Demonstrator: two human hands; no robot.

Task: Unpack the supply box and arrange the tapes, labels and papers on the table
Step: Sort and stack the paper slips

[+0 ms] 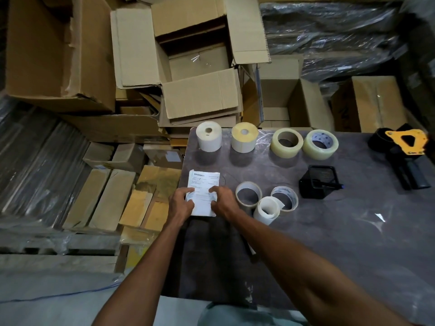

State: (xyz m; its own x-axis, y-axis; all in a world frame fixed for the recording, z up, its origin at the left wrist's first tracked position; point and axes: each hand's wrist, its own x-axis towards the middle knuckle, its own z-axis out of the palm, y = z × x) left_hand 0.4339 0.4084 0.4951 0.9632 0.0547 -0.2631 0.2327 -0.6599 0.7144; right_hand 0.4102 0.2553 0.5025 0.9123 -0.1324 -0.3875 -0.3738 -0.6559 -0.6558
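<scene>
Both hands on the paper stack (203, 184) at the table (341, 231) corner: left hand (181, 201) and right hand (222, 201) pinch its sides. Tape rolls (286, 142) sit beyond.

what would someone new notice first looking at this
Both hands, left hand and right hand, hold a stack of printed papers at the table's near-left edge. Behind them stand two label rolls and two clear tape rolls in a row.
</scene>
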